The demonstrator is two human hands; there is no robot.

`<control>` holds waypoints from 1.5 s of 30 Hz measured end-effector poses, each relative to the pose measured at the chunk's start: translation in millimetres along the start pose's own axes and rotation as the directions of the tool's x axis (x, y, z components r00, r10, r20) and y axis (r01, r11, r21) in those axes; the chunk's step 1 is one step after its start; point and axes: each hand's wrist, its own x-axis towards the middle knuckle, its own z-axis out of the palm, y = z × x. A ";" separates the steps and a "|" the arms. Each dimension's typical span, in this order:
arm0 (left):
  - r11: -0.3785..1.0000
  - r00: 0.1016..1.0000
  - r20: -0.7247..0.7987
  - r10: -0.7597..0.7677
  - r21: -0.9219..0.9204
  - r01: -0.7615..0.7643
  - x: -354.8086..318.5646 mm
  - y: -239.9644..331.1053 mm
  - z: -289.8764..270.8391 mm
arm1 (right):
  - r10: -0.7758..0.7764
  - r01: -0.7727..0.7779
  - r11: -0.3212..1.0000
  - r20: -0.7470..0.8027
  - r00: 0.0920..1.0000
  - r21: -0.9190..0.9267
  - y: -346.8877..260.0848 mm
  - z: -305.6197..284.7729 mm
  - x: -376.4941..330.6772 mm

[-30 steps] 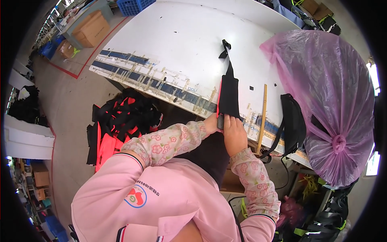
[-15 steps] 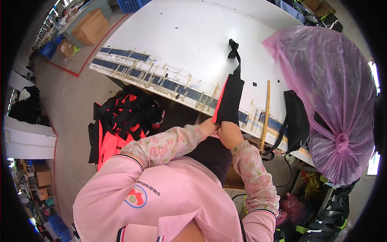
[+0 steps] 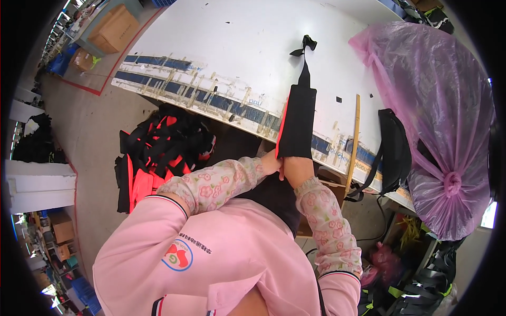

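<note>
A long black fabric sleeve with a red side edge (image 3: 299, 121) lies over the front edge of the white worktable, its open end toward me. A narrow black strap (image 3: 304, 73) runs from its far end and finishes in a loose knot or loop. My left hand (image 3: 271, 163) is closed on the left corner of the near end. My right hand (image 3: 298, 166) reaches into the opening; only its wrist shows, and the fingers are hidden inside the fabric.
A wooden ruler-like strip (image 3: 353, 142) and a black pouch with a strap (image 3: 392, 152) lie to the right. Beyond them bulges a tied pink plastic bag (image 3: 437, 105). A heap of black and red pieces (image 3: 163, 147) sits low at the left. The table edge (image 3: 211, 102) carries worn tape.
My right hand has slid from the fabric sleeve's near edge into its opening. The strap's far end has shifted away from me. My left hand keeps its hold on the corner.
</note>
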 end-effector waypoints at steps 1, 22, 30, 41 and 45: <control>0.993 0.999 0.002 -0.035 0.112 0.035 -6.0 17.6 7.3 | 0.015 -0.015 1.000 0.003 1.000 0.005 4.3 4.2 1.3; 0.980 0.974 -0.225 -0.019 -0.199 -0.027 -35.5 54.1 15.0 | -0.018 0.074 0.975 -0.262 0.965 0.208 -31.5 -110.7 -3.0; 0.954 0.918 -0.394 -0.051 -0.291 -0.072 -16.4 24.7 19.6 | -0.094 0.126 0.969 -0.150 0.984 0.215 -5.9 -13.6 11.2; 0.917 0.977 0.185 -0.110 -0.361 0.171 -51.2 54.6 -45.4 | -0.173 0.195 0.952 -0.111 0.979 0.238 1.1 -17.9 11.3; 0.952 0.966 0.013 -0.258 -0.167 0.257 -47.7 82.0 -33.9 | -0.203 0.217 0.957 -0.088 0.975 0.191 -11.0 -18.4 10.6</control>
